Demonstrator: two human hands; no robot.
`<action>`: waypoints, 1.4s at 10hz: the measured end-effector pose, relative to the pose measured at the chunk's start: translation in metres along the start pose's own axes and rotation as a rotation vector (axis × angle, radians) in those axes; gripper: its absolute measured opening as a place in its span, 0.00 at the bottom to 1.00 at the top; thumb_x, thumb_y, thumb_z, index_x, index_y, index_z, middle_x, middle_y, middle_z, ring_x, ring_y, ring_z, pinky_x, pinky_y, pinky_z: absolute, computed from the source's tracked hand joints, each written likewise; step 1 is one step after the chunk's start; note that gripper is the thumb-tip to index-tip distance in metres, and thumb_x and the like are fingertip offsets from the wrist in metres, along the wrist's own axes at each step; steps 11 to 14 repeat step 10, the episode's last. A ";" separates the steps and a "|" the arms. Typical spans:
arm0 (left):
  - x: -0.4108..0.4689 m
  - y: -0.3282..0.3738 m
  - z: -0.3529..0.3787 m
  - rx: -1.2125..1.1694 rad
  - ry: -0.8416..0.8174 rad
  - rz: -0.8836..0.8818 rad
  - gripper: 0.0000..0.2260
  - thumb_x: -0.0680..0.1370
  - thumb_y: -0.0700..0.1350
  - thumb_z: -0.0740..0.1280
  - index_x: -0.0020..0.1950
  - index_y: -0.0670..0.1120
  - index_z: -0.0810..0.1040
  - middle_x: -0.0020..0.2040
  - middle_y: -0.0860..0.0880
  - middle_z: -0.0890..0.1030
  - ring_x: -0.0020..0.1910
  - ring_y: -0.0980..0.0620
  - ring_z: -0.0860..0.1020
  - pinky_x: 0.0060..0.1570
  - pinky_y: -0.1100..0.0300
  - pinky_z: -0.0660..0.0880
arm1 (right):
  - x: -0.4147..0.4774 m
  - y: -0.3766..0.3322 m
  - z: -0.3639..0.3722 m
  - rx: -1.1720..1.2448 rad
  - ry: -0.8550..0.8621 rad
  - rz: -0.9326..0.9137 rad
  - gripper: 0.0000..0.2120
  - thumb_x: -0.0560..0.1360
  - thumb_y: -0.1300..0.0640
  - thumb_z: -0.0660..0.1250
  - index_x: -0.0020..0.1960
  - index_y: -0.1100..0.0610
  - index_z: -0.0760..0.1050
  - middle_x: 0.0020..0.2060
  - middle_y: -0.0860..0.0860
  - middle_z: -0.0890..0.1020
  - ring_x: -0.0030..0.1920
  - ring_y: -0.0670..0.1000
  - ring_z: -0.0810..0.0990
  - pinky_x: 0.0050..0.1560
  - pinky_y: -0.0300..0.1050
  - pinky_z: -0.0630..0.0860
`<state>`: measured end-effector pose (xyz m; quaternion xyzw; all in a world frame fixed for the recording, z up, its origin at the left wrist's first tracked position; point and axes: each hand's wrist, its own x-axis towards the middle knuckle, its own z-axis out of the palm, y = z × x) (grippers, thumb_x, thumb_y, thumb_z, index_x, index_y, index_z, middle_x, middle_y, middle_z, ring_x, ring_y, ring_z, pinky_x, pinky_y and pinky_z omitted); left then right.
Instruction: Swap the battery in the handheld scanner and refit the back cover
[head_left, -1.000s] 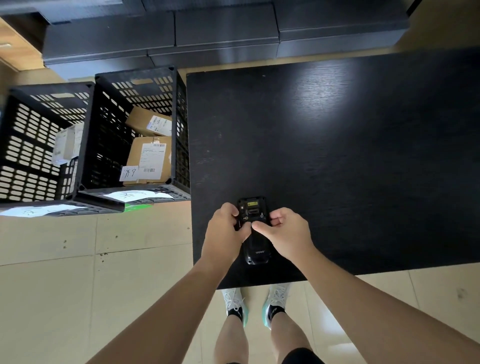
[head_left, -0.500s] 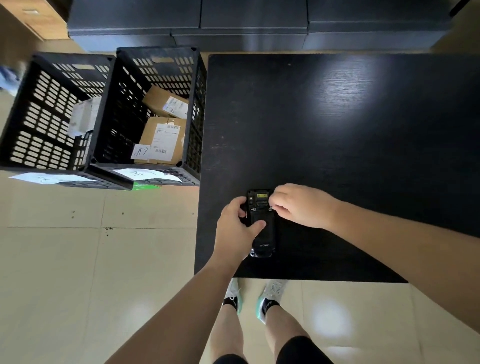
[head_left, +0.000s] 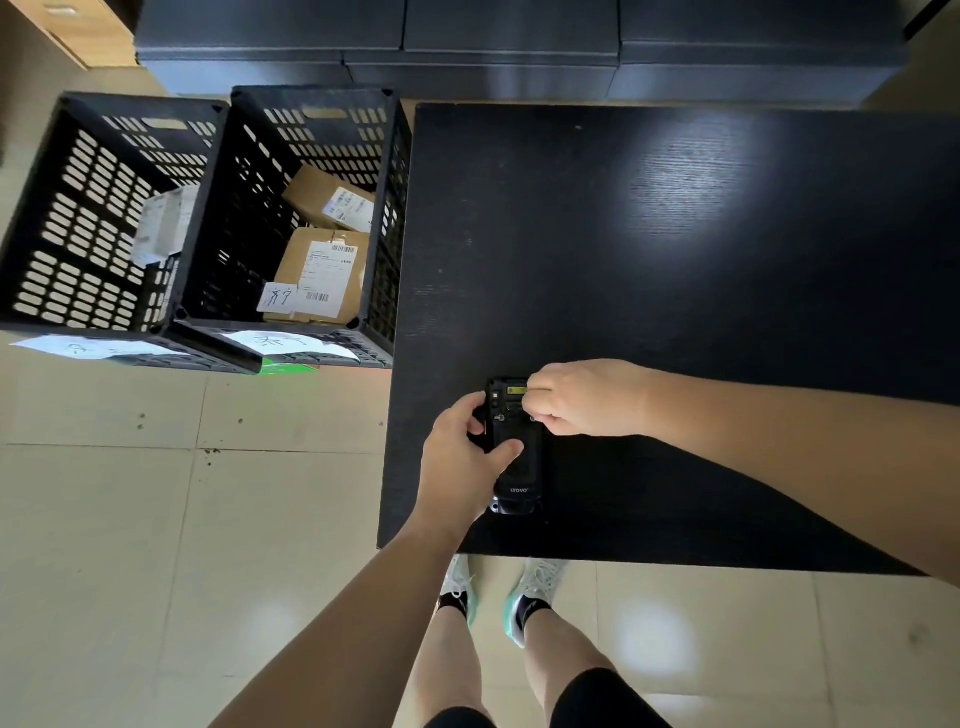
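Note:
A black handheld scanner (head_left: 515, 467) lies back side up near the front left corner of the black table (head_left: 675, 260), with a yellow label at its far end. My left hand (head_left: 460, 462) grips its left side, thumb across the back cover. My right hand (head_left: 582, 397) rests curled over the scanner's upper right edge, fingertips pinching at the latch area near the top. The fingertips hide what they touch. I see no loose battery or separate cover on the table.
Two black slotted crates (head_left: 218, 223) stand on the tiled floor left of the table; the nearer one holds cardboard parcels (head_left: 322, 270). Dark cabinets (head_left: 519, 47) run along the far wall. My feet in light shoes (head_left: 530, 587) show below the table's front edge.
My right hand shifted from the scanner's middle up to its top right edge, forearm swinging out to the right. My left hand kept its grip on the left side. The camera view tilted.

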<state>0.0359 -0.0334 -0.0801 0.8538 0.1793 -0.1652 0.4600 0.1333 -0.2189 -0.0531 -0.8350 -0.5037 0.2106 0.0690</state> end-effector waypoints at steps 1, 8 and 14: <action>0.001 -0.001 0.000 0.014 0.003 -0.001 0.26 0.71 0.49 0.77 0.68 0.54 0.74 0.48 0.55 0.75 0.40 0.52 0.78 0.40 0.67 0.73 | 0.001 -0.006 -0.001 0.004 -0.015 0.058 0.11 0.81 0.56 0.58 0.55 0.59 0.76 0.47 0.53 0.79 0.47 0.53 0.77 0.41 0.45 0.75; -0.006 0.009 0.002 0.015 -0.011 0.015 0.27 0.73 0.48 0.76 0.70 0.56 0.72 0.49 0.55 0.76 0.43 0.53 0.79 0.44 0.62 0.77 | 0.006 -0.062 0.010 0.335 0.090 0.805 0.12 0.80 0.55 0.60 0.57 0.61 0.75 0.51 0.56 0.78 0.49 0.55 0.79 0.45 0.49 0.79; -0.024 0.032 -0.012 0.006 -0.091 -0.076 0.26 0.77 0.35 0.65 0.75 0.47 0.67 0.59 0.44 0.78 0.58 0.46 0.77 0.55 0.50 0.74 | 0.011 -0.088 0.005 0.413 0.056 1.018 0.13 0.80 0.54 0.61 0.61 0.58 0.74 0.56 0.55 0.78 0.55 0.55 0.78 0.53 0.50 0.75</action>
